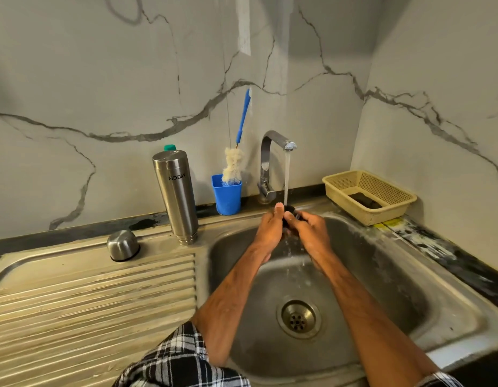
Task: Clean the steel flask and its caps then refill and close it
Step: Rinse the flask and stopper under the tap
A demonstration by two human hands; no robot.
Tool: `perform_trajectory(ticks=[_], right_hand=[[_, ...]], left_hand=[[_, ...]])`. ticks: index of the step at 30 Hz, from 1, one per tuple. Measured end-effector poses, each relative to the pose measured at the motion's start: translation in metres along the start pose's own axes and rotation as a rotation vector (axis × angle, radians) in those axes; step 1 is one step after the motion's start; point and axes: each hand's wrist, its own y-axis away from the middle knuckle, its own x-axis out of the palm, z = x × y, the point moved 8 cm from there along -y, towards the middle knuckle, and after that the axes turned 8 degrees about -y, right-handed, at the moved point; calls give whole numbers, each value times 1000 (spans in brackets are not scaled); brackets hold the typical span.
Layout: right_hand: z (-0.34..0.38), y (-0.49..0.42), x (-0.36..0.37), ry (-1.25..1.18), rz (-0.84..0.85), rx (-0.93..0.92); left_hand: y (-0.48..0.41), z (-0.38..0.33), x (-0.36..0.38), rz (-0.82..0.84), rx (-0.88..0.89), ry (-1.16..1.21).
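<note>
The steel flask [176, 195] stands upside down, mouth down, on the drainboard left of the sink. Its steel outer cap [122, 245] sits dome-up further left on the drainboard. Over the sink basin, my left hand [270, 229] and my right hand [309, 229] together hold a small black inner cap [289, 209] under the running water from the tap [275, 152]. Fingers of both hands curl round the cap, which is mostly hidden between them.
A blue cup [227, 197] with a blue-handled bottle brush [236, 160] stands behind the sink beside the tap. A beige plastic basket [368, 195] sits at the back right. The steel sink [404, 277] has its drain [298, 318] below my arms.
</note>
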Motion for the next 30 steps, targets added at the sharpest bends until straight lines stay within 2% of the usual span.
perform_trajectory(ticks=[4, 12, 16, 19, 30], right_hand=[[-10, -3, -2, -169, 9, 129], [-3, 5, 16, -598, 167, 285], [-7, 5, 14, -532, 158, 278], [-14, 4, 14, -467, 124, 280], [-30, 2, 14, -460, 111, 363]], left_hand=[[0, 0, -10, 12, 67, -78], [-3, -27, -44, -82, 305, -333], [-8, -28, -46, -49, 320, -537], [-10, -18, -47, -76, 259, -576], [-13, 2, -58, -221, 78, -326]])
